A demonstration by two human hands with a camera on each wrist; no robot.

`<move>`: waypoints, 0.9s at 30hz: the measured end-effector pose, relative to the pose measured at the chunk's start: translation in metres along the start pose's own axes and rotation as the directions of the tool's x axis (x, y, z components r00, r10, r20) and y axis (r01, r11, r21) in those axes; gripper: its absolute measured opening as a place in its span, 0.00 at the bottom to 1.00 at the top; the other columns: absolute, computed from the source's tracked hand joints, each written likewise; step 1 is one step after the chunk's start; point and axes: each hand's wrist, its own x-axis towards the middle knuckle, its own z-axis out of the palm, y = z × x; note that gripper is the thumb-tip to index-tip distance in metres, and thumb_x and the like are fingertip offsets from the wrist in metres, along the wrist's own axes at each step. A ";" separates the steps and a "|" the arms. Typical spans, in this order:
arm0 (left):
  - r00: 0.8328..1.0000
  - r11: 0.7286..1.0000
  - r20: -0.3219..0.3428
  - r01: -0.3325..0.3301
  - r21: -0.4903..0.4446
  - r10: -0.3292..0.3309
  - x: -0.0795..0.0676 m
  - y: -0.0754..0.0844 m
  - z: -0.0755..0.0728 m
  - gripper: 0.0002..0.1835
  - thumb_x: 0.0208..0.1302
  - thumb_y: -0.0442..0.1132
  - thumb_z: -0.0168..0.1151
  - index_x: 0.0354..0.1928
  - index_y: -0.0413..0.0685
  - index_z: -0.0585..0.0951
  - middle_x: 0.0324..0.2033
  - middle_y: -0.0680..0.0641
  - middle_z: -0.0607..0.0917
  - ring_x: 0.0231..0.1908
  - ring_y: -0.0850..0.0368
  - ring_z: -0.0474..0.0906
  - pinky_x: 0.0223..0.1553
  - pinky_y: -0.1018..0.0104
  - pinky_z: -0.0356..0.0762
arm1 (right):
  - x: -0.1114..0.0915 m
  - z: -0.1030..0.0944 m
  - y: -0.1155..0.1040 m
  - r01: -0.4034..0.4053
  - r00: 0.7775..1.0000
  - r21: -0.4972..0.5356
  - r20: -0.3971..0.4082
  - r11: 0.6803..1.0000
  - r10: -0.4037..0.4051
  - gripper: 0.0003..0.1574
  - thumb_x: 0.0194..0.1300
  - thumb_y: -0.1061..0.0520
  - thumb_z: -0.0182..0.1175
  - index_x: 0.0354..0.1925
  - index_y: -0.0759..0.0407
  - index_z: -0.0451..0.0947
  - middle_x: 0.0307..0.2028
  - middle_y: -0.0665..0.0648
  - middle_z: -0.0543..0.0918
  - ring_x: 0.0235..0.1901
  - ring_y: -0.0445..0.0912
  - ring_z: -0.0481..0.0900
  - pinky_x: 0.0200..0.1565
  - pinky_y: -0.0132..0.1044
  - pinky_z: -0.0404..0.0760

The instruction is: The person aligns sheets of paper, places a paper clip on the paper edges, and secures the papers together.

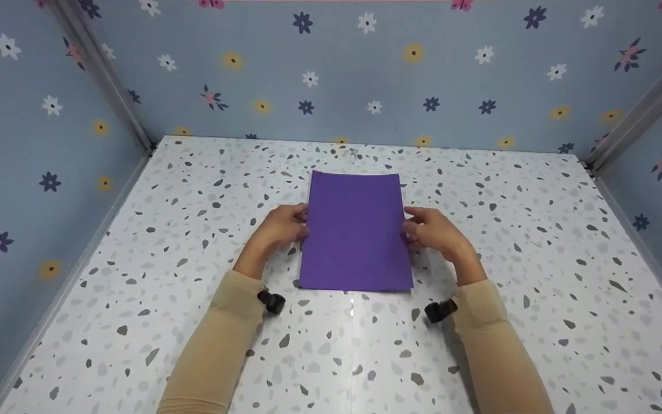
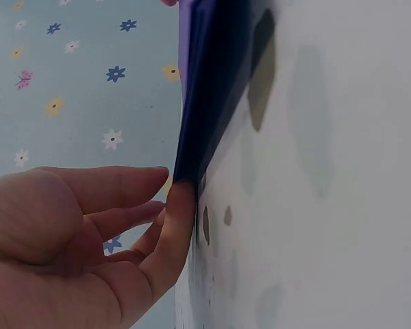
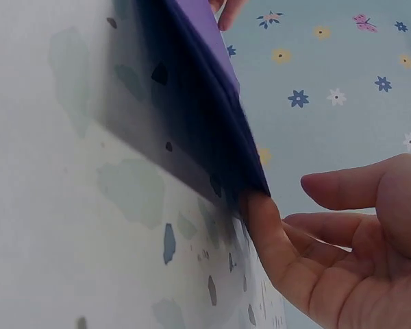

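A purple sheet of paper (image 1: 357, 230) lies lengthwise before me, its side edges lifted off the table. A thin paler strip runs along its left edge. My left hand (image 1: 278, 225) is at that edge; in the left wrist view a finger (image 2: 175, 233) touches the edge from below, while the thumb (image 2: 116, 186) stays just off it. At the right edge is my right hand (image 1: 435, 234). One finger (image 3: 267, 233) reaches under the raised edge in the right wrist view, and the thumb (image 3: 346, 186) stands apart from the paper. The sheet's underside is in dark shadow.
The white speckled table (image 1: 153, 276) carries the paper. Blue flowered panels, one at the back (image 1: 337, 75), one on the left (image 1: 20, 201) and one on the right, enclose it. Grey metal posts stand at the back corners. Each sleeve cuff bears a small black camera.
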 end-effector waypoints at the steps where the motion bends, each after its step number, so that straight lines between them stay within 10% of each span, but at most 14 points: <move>1: 1.000 1.000 -0.004 0.001 0.002 -0.001 0.000 0.000 0.000 0.40 0.63 0.22 0.58 0.79 0.42 0.68 0.58 0.36 0.81 0.45 0.53 0.79 0.45 0.67 0.78 | 0.000 0.000 0.000 0.001 1.000 -0.005 0.000 1.000 -0.001 0.40 0.80 0.59 0.51 0.83 0.68 0.53 0.69 0.73 0.74 0.56 0.59 0.84 0.56 0.47 0.86; 11: 0.999 1.000 -0.037 0.006 0.022 -0.006 0.001 0.001 0.000 0.41 0.62 0.22 0.60 0.79 0.44 0.69 0.61 0.35 0.82 0.51 0.49 0.79 0.52 0.61 0.79 | -0.005 -0.003 -0.003 0.020 1.000 0.007 0.024 1.000 -0.020 0.40 0.79 0.61 0.51 0.83 0.67 0.54 0.52 0.67 0.80 0.42 0.49 0.81 0.46 0.41 0.85; 18: 1.000 0.997 -0.024 0.022 0.073 -0.020 0.001 0.004 -0.002 0.38 0.68 0.26 0.61 0.81 0.45 0.68 0.66 0.36 0.80 0.59 0.46 0.79 0.59 0.55 0.78 | -0.010 -0.006 -0.007 0.012 0.999 -0.031 0.049 0.999 -0.010 0.41 0.79 0.60 0.51 0.83 0.68 0.53 0.71 0.73 0.73 0.53 0.54 0.83 0.55 0.47 0.86; 27: 1.000 0.989 0.001 0.007 0.146 -0.007 -0.010 0.010 -0.003 0.37 0.69 0.27 0.57 0.81 0.46 0.67 0.68 0.35 0.79 0.53 0.47 0.82 0.51 0.59 0.79 | -0.020 -0.009 -0.011 0.023 0.996 -0.193 0.088 0.981 -0.006 0.39 0.80 0.56 0.51 0.83 0.64 0.57 0.69 0.70 0.76 0.51 0.57 0.86 0.56 0.51 0.85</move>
